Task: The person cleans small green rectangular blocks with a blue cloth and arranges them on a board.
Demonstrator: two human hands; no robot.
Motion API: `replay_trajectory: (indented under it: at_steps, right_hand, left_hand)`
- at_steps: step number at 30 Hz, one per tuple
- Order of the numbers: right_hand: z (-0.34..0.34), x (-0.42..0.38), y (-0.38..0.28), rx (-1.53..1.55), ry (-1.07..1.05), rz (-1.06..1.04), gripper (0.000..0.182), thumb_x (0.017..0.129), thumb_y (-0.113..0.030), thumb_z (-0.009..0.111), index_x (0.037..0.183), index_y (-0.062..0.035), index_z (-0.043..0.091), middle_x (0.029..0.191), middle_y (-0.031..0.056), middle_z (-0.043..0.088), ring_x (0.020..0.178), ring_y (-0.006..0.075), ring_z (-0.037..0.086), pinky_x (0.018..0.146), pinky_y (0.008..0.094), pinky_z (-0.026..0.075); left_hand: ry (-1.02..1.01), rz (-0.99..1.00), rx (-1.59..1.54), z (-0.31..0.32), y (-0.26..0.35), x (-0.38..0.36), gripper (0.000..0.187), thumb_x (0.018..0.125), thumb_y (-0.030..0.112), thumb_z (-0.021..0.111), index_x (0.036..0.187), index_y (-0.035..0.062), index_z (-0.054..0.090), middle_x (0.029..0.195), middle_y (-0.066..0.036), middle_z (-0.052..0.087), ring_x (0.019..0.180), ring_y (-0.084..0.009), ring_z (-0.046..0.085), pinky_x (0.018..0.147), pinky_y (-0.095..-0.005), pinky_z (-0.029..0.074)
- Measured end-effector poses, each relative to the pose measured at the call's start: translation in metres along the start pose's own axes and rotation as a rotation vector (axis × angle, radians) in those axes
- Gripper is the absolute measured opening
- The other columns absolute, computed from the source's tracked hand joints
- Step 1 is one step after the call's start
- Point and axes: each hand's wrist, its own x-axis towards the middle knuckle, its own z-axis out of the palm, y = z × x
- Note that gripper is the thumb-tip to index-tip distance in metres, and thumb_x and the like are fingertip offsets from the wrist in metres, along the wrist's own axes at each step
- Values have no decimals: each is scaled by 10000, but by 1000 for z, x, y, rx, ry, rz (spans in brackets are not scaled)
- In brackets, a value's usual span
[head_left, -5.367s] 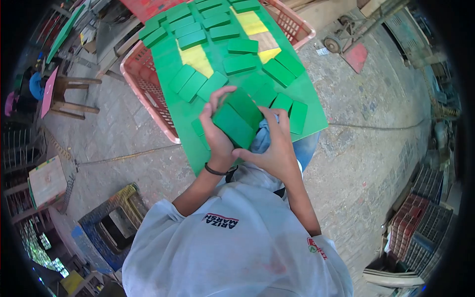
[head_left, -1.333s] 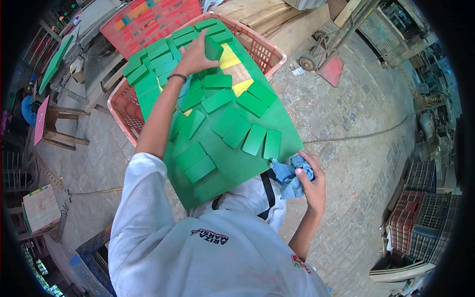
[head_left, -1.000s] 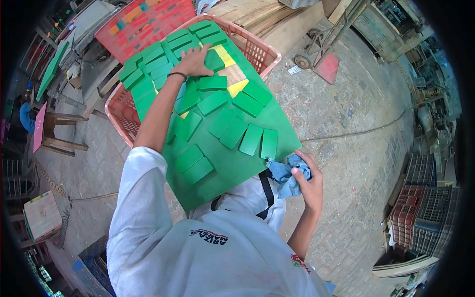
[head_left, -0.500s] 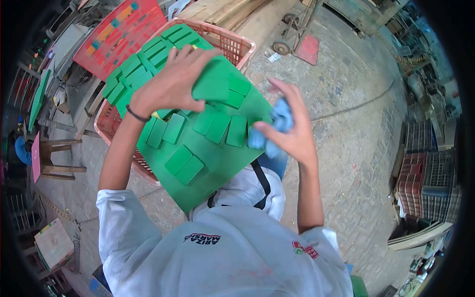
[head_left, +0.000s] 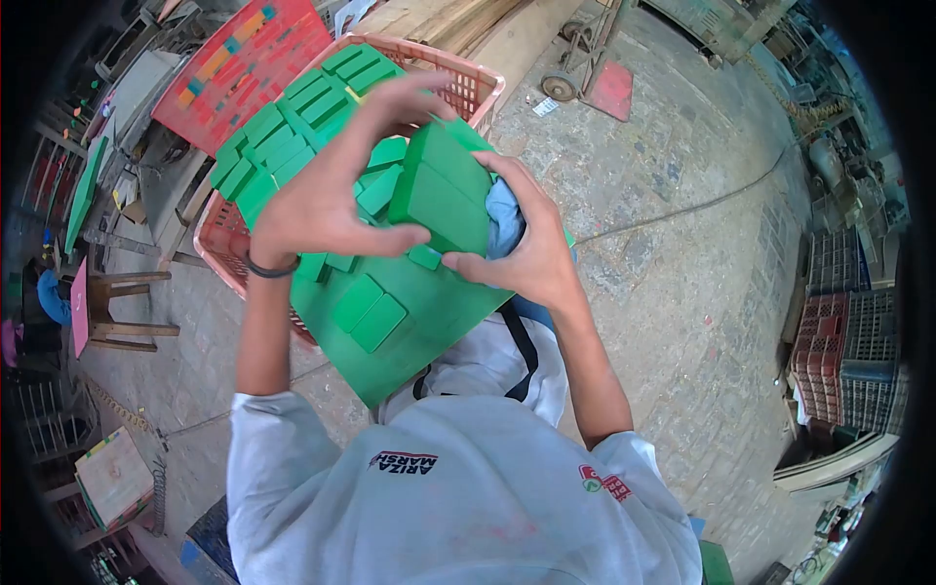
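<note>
Several smooth green rectangular blocks [head_left: 444,190], side by side in a bundle, are tilted up above a green board [head_left: 419,322]. My right hand [head_left: 536,239] grips the bundle's right side between fingers and thumb, with a crumpled blue cloth [head_left: 504,219] against the palm. Around the left side arches my left hand [head_left: 336,200], its fingers and thumb wide apart. Its thumb tip is at the bundle's lower left edge; the fingertips are blurred above. More green blocks [head_left: 369,312] lie flat on the board, some partly hidden by my left hand.
A salmon plastic crate [head_left: 483,93] stands under the board. Behind it are a red panel [head_left: 239,73] with coloured patches and wooden planks [head_left: 458,24]. A wooden stool [head_left: 122,312] is at left, stacked crates [head_left: 843,351] at right. A cable [head_left: 682,210] crosses the floor.
My right hand has moved left with the cloth and closed on the green blocks. The bundle now stands tilted between both hands. My left hand has shifted slightly down, still spread.
</note>
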Motion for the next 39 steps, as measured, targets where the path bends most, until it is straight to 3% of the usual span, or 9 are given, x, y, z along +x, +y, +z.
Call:
replay_trajectory:
  at_steps: [3,6,10,20,23,26,28,31,39]
  right_hand:
    - [9,1,-3,38,110,-31,838,514,-239,836,1222,27,476,1167,192,525,1111,336,495,959,396,409]
    - [20,7,-8,-21,191,-101,831,504,-200,831,1225,17,478,1175,184,540,1108,318,520,958,385,414]
    - [27,5,-13,-108,207,-115,832,503,-188,840,1227,0,477,1186,179,544,1107,305,543,952,378,424]
    - [-22,9,-20,49,39,-4,613,668,-182,786,1200,-15,532,1114,130,522,1056,238,516,901,345,424]
    - [-51,30,-38,360,335,-40,373,757,-90,692,1113,-38,594,922,66,601,860,188,590,794,300,466]
    - [-34,54,-63,460,710,-196,305,806,-112,647,1084,3,595,1074,69,610,972,151,579,858,297,453]
    - [-5,62,-39,83,475,-368,332,834,-148,621,1130,-2,584,1128,105,597,1095,208,549,948,369,429]
    - [39,52,-19,-243,34,-495,373,834,-146,620,1180,-16,572,1214,131,570,1221,300,481,1028,416,374]
    - [48,1,-6,31,-106,-349,425,822,-75,627,1241,-48,561,1326,146,520,1248,306,478,1043,404,372]
  left_hand:
    - [394,24,-492,37,0,-2,931,704,561,697,1366,17,335,1338,-167,427,1252,-266,409,1061,-424,324]
    - [921,-205,-788,79,5,-2,785,919,646,215,1342,2,362,1243,-148,505,1163,-235,495,984,-355,390]
    - [1126,-261,-799,88,17,12,662,968,532,196,1264,-5,445,1053,-124,610,959,-196,580,857,-285,451]
    - [1113,-236,-1111,68,-1,3,693,939,520,218,1240,-51,472,1053,-128,609,958,-211,588,871,-303,464]
    - [994,-270,-1199,71,-12,-4,696,931,529,237,1241,-48,473,1047,-125,613,989,-218,591,876,-318,471]
    - [793,-105,-1443,78,-13,3,641,942,499,262,1240,-27,474,1064,-126,616,1042,-224,584,894,-349,472]
    - [1101,-348,-1293,83,1,19,565,959,451,289,1216,-7,499,1080,-121,618,1054,-210,577,906,-365,467]
    - [1312,-287,-1261,90,-14,16,540,961,439,306,1170,-2,536,1034,-124,625,1034,-217,581,868,-363,476]
    - [1062,-374,-1210,61,-48,-17,539,928,386,297,1145,-32,560,991,-139,628,858,-212,607,768,-346,517]
